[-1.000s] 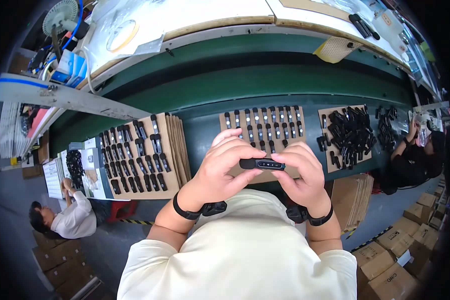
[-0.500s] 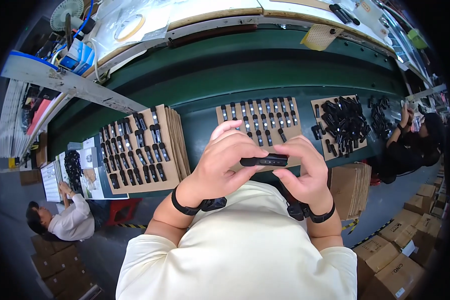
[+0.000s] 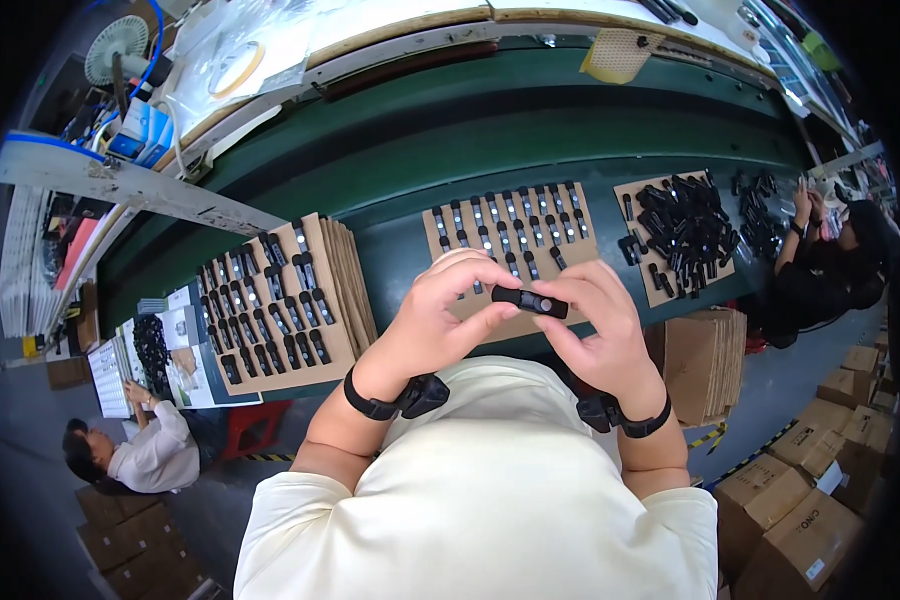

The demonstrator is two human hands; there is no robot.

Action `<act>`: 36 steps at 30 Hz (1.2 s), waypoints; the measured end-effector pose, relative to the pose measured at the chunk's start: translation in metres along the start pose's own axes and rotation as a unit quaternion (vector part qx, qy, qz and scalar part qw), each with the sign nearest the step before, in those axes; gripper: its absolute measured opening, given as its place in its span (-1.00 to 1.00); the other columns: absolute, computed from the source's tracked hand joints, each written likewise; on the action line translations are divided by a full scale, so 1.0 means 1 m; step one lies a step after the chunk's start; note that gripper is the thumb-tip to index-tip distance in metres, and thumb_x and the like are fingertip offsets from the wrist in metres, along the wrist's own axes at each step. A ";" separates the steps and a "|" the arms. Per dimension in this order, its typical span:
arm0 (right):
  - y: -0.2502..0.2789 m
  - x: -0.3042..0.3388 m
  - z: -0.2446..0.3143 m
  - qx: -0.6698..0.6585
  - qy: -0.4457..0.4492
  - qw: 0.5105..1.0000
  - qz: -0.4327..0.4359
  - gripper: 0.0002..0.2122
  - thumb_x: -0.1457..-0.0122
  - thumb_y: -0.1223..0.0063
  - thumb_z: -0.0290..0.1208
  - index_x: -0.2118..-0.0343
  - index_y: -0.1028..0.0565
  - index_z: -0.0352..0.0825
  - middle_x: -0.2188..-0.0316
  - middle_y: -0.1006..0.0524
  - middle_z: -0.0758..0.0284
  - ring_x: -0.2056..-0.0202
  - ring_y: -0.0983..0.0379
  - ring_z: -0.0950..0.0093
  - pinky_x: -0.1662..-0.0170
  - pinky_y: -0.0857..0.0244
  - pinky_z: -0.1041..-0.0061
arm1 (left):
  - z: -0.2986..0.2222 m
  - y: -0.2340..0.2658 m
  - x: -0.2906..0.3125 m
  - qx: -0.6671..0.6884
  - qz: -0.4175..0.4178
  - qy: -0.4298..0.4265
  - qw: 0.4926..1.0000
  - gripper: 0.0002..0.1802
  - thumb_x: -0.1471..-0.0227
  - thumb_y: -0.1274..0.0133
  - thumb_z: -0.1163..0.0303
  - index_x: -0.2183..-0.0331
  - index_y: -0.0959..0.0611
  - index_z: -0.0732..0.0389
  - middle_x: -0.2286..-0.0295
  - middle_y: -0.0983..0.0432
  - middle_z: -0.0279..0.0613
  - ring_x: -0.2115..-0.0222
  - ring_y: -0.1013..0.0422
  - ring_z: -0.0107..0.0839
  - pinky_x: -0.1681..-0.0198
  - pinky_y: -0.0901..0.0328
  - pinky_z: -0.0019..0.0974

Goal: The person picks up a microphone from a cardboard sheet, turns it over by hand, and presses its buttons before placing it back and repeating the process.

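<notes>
Over a green workbench, the left hand and right hand pinch a small black part, its long axis running left to right, each hand closed on an end.

Between the left hand and the right hand sits a small black part of smooth, slightly glossy plastic. Just beyond the fingers lies a matt brown cardboard sheet bearing like black plastic pieces, on a smooth green belt. Both wrists wear matt black bands.
</notes>
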State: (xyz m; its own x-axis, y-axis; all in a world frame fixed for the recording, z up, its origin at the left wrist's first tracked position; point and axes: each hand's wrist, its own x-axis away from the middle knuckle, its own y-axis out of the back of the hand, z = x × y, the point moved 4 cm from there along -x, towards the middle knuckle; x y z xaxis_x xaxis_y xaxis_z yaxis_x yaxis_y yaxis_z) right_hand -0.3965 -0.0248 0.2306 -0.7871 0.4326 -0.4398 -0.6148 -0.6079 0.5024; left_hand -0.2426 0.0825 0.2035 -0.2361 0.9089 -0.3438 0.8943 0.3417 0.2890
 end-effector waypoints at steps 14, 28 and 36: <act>-0.030 0.155 -0.226 0.049 -0.411 0.910 -0.010 -0.83 -0.02 -0.13 -0.49 0.31 -0.47 -0.38 0.42 -0.50 0.20 0.39 -0.48 0.30 0.29 -0.37 0.42 | 0.157 -0.084 -0.005 -0.217 0.113 0.135 0.960 -0.83 0.03 -0.12 0.46 0.31 -0.62 0.24 0.42 -0.53 -0.13 0.32 -0.47 -0.18 0.24 -0.34 -0.23; -0.045 0.132 -0.305 0.123 -0.477 0.870 0.014 -0.78 -0.03 -0.11 -0.38 0.27 -0.45 -0.33 0.29 -0.51 0.14 0.24 -0.48 0.14 0.19 -0.38 0.24 | 0.188 -0.120 -0.027 -0.292 0.176 0.158 0.927 -0.86 0.03 -0.11 0.37 0.39 -0.65 0.20 0.42 -0.55 -0.13 0.29 -0.47 -0.09 0.21 -0.34 -0.14; -0.040 0.149 -0.312 0.111 -0.492 0.863 0.023 -0.79 -0.03 -0.14 -0.40 0.28 -0.45 -0.32 0.31 -0.50 0.17 0.27 -0.48 0.17 0.21 -0.37 0.29 | 0.236 -0.174 -0.063 -0.380 0.176 0.029 0.908 -0.90 0.12 -0.07 0.40 0.46 -0.65 0.14 0.44 -0.49 -0.21 0.29 -0.43 -0.21 0.20 -0.27 -0.18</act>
State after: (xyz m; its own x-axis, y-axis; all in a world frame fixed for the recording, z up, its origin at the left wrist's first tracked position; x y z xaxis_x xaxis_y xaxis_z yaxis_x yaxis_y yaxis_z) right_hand -0.4740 -0.1433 -0.0871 -0.4054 0.8345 0.3733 -0.4905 -0.5431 0.6815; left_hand -0.2931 -0.0906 -0.0361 -0.0259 0.9972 -0.0702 0.4029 0.0747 0.9122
